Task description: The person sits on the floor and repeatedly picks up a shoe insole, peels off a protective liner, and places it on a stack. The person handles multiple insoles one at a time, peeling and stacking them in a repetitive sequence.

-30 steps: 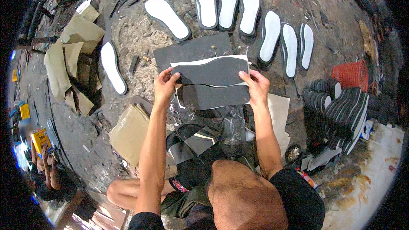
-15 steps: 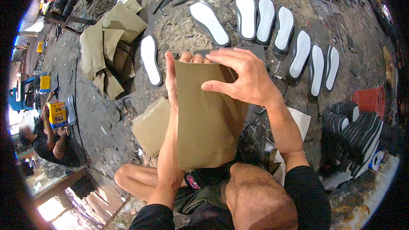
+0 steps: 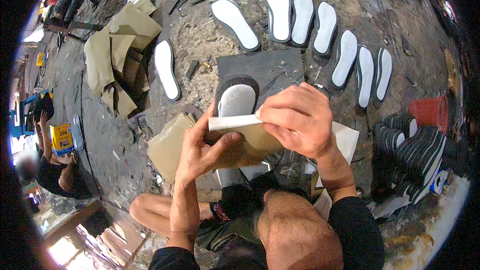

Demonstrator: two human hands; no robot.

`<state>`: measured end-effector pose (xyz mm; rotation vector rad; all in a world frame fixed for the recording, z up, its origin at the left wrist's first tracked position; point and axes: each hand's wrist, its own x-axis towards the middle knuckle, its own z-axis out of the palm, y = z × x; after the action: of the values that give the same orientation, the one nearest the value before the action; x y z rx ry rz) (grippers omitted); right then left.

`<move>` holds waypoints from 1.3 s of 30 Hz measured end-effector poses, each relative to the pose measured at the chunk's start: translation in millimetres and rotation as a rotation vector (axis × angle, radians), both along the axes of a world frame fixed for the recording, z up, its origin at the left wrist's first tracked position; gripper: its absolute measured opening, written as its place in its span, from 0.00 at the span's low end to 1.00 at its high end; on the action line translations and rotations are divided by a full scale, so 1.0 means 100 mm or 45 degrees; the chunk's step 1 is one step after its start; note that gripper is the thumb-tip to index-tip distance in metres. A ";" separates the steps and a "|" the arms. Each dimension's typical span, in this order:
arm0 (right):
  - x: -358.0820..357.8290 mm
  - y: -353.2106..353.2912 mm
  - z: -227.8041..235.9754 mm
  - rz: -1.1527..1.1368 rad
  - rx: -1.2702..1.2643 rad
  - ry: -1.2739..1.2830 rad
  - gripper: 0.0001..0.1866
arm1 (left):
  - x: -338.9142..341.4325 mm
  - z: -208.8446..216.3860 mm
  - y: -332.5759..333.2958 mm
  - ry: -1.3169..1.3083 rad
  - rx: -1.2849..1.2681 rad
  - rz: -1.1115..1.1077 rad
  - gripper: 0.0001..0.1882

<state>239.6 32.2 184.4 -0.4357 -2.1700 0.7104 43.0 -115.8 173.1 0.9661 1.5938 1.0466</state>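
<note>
Between my hands is a tan sheet, its far edge turned back so that a white strip of its underside shows. My right hand pinches that edge at its right end. At the left end, my left hand grips the sheet, thumb on top and fingers mostly hidden below. Just beyond the turned edge, the rounded end of a shoe sole sticks out, white on top with a black rim. The sheet covers the rest of it, and whether my left fingers hold it too is hidden. A dark flat board lies behind.
Several white-topped soles lie in an arc on the floor. Tan sheets are stacked by my left forearm, with a looser pile farther left. On the right are a red basket and heaped black soles. A person sits far left.
The tan sheet has gone from standing up before me to tilted down, its far edge turned back. A sole now shows beyond it. My right hand has moved lower and pinches the edge.
</note>
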 end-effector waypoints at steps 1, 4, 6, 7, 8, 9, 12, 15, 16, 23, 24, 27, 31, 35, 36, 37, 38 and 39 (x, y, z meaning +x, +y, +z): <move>0.00 -0.06 0.01 -0.041 -0.019 0.029 0.12 | 0.01 0.03 -0.01 0.001 0.050 0.002 0.38; -0.05 -0.06 -0.03 -0.092 -0.079 0.083 0.11 | -0.04 -0.02 -0.10 -0.014 0.011 -0.032 0.35; -0.05 -0.04 -0.05 -0.091 -0.119 0.047 0.10 | -0.04 0.01 -0.11 -0.033 0.021 -0.066 0.34; -0.06 -0.05 -0.06 -0.087 -0.190 0.039 0.10 | -0.04 0.02 -0.11 -0.043 0.022 -0.085 0.33; -0.08 -0.05 -0.06 -0.101 -0.209 0.029 0.09 | -0.04 0.02 -0.11 -0.030 0.037 -0.078 0.32; -0.10 -0.05 -0.06 -0.115 -0.228 0.019 0.09 | -0.03 0.01 -0.11 -0.017 0.051 -0.073 0.32; -0.11 -0.07 -0.11 -0.096 -0.559 -0.038 0.18 | -0.01 -0.02 -0.14 0.003 0.087 -0.006 0.31; -0.10 -0.05 0.01 0.037 -1.079 -0.067 0.35 | -0.04 -0.11 -0.17 -0.091 0.084 0.045 0.31; -0.08 -0.02 0.01 0.094 -1.138 -0.115 0.36 | -0.04 -0.12 -0.18 -0.132 0.074 0.061 0.31; -0.08 0.13 -0.17 0.350 -1.450 -0.259 0.30 | 0.06 -0.04 -0.10 -0.209 0.062 0.069 0.28; -0.06 0.13 -0.24 0.357 -1.398 -0.272 0.29 | 0.09 -0.06 -0.09 -0.260 0.066 0.127 0.25; -0.11 0.07 -0.33 0.355 -1.139 -0.441 0.27 | 0.07 -0.12 -0.02 -0.257 -0.018 0.316 0.17; -0.37 -0.15 -0.31 0.165 -0.937 -0.535 0.17 | 0.00 -0.23 -0.07 -0.145 -0.043 0.369 0.17; -0.61 -0.13 -0.66 0.343 -1.258 -0.586 0.26 | -0.28 -0.29 -0.35 0.089 -0.118 0.218 0.20; -0.71 -0.11 -0.64 0.349 -1.271 -0.625 0.25 | -0.40 -0.40 -0.51 0.040 -0.078 0.343 0.20; -0.75 -0.02 -0.63 0.317 -1.273 -0.678 0.25 | -0.52 -0.60 -0.64 -0.039 -0.018 0.445 0.21; -0.86 0.07 -0.56 0.310 -1.174 -0.618 0.23 | -0.67 -0.83 -0.78 0.061 0.010 0.702 0.23; -1.05 0.11 -0.49 0.326 -1.094 -0.556 0.22 | -0.87 -1.10 -1.05 0.170 0.017 0.976 0.25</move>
<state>134.3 42.9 135.9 -0.8103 -2.2373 1.8481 -44.0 -220.7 63.6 0.4204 2.1385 1.5203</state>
